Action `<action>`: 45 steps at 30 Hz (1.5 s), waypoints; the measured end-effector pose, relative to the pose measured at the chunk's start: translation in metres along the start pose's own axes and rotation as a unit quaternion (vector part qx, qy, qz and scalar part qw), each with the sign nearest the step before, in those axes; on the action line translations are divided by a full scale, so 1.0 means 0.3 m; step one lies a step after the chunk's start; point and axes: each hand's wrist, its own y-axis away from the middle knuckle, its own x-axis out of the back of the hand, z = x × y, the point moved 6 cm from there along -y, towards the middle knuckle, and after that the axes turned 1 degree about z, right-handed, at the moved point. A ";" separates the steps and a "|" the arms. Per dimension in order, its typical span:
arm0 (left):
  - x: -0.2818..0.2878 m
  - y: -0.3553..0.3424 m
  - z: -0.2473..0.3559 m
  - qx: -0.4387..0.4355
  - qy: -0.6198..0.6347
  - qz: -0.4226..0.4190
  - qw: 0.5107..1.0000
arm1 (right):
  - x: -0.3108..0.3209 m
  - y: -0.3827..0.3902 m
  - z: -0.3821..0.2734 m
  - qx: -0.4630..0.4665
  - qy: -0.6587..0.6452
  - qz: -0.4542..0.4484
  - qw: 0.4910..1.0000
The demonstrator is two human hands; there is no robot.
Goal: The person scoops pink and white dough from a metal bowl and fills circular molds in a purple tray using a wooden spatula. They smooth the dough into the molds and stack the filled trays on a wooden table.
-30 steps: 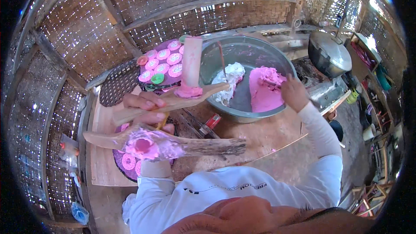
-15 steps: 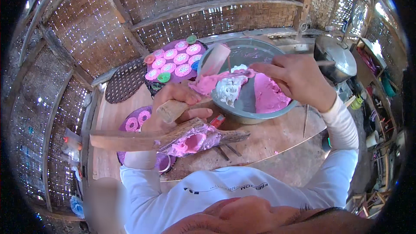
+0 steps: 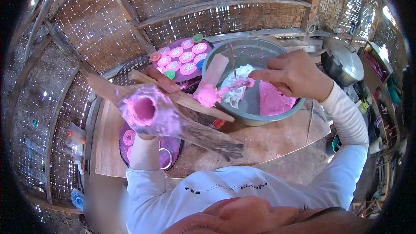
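My left hand grips a wooden press: a forked piece with a pink-smeared hole and a slat carrying a pale cylinder, tilted back, pink dough around its base. My right hand holds a spatula coated in pink dough, its tip side beside the cylinder's base. Behind them a grey-green basin contains a white mass, with a thin stick upright in it, and a pink mass.
A purple tray holds several pink discs and small coloured moulds; another purple tray lies under my left arm on the wooden board. A woven mat is behind. A lidded pot stands right, near cluttered shelves.
My right hand came from the basin's right side to the press with dough on the spatula. The cylinder went from upright to tilted; the press's holed piece has swung up and left.
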 end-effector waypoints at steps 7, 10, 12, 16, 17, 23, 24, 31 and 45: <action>0.095 -0.013 0.033 -0.009 0.155 0.100 0.983 | -0.090 0.056 -0.004 0.005 0.007 0.017 1.000; 0.206 0.001 0.078 -0.027 0.133 0.194 0.972 | -0.099 0.123 0.079 -0.123 -0.049 0.015 0.991; 0.267 0.038 0.140 -0.089 -0.038 0.287 0.953 | -0.052 0.160 0.113 -0.192 -0.140 0.080 0.968; 0.168 0.050 0.142 -0.070 -0.475 0.221 0.849 | -0.018 0.123 0.070 -0.264 -0.322 0.055 0.908; 0.120 0.043 0.118 -0.068 -0.547 0.153 0.820 | 0.001 0.076 0.035 -0.226 -0.302 0.026 0.926; -0.073 0.001 0.051 -0.114 -0.733 -0.057 0.669 | -0.031 -0.135 -0.091 -0.148 -0.114 0.011 0.982; -0.096 0.001 0.046 -0.131 -0.757 -0.075 0.635 | -0.040 -0.179 -0.135 -0.130 -0.080 0.006 0.988; -0.026 0.026 0.055 -0.125 -0.784 -0.052 0.606 | -0.074 -0.232 -0.318 -0.045 0.097 0.073 0.992; 0.231 0.143 -0.099 -0.145 -0.462 0.312 0.817 | -0.306 -0.136 -0.287 -0.320 -0.304 0.243 0.864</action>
